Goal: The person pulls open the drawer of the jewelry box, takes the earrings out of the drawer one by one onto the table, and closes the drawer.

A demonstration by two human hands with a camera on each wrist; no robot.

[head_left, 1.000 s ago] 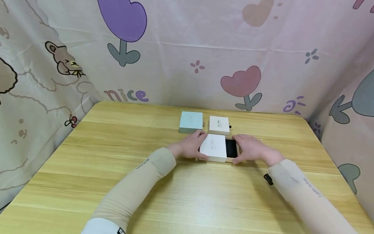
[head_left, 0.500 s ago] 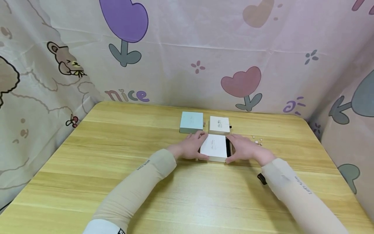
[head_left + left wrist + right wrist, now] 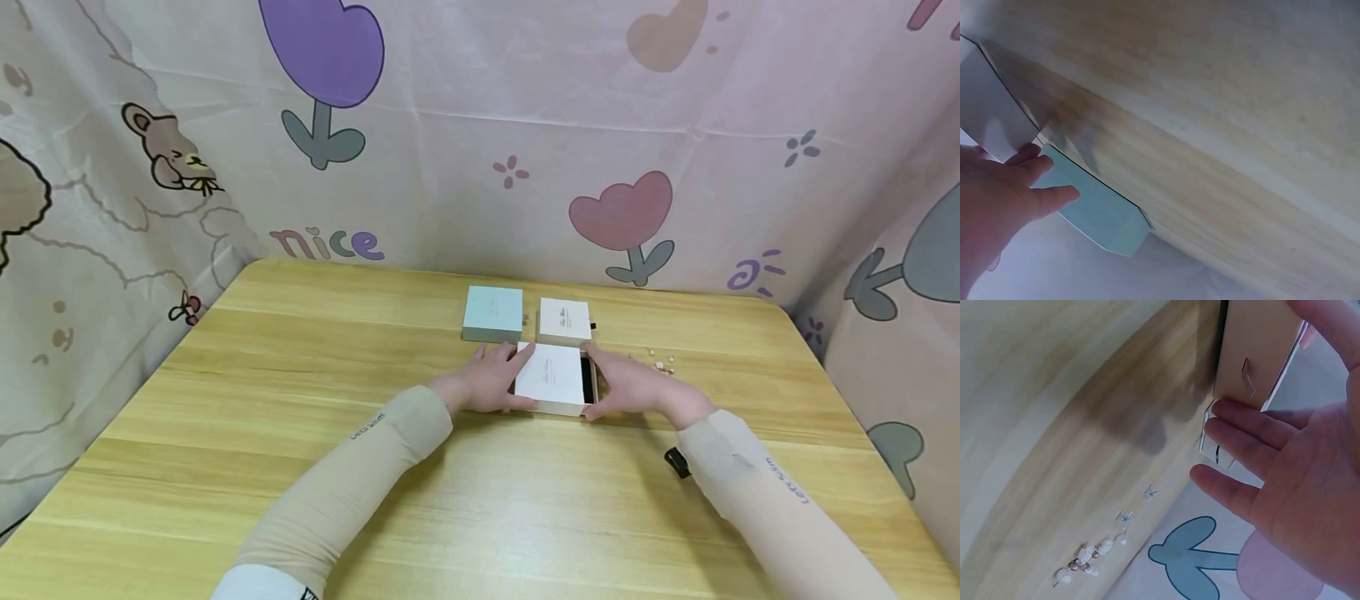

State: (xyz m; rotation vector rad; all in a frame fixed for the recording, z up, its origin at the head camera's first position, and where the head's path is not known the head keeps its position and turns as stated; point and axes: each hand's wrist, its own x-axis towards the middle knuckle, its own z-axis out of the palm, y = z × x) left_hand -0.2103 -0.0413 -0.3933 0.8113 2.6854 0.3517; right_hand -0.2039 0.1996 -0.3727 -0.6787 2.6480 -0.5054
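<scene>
A white drawer box (image 3: 549, 375) with small lettering lies on the table in the head view, its drawer (image 3: 588, 379) a little way out on the right and black inside. My left hand (image 3: 487, 379) grips the box's left end, thumb at the near edge, fingers at the far edge. At the drawer end, my right hand (image 3: 630, 383) holds the drawer between thumb and fingertips. The right wrist view shows the pale drawer front (image 3: 1260, 337) with a ribbon tab (image 3: 1248, 378); the other fingers of that hand are stretched out. What lies inside the drawer is hidden.
Behind stand a light teal box (image 3: 492, 312) and a smaller white box (image 3: 565, 320) with a black tab. Small jewellery (image 3: 660, 364) lies right of the hands; the right wrist view shows a white-beaded piece (image 3: 1085, 556) and star-shaped pieces (image 3: 1125, 519). A patterned cloth (image 3: 465, 167) hangs behind the table.
Since one second ago the drawer has slid left into the box sleeve, the right hand moving with it. Over the last half second little has changed. The left hand stays at its end.
</scene>
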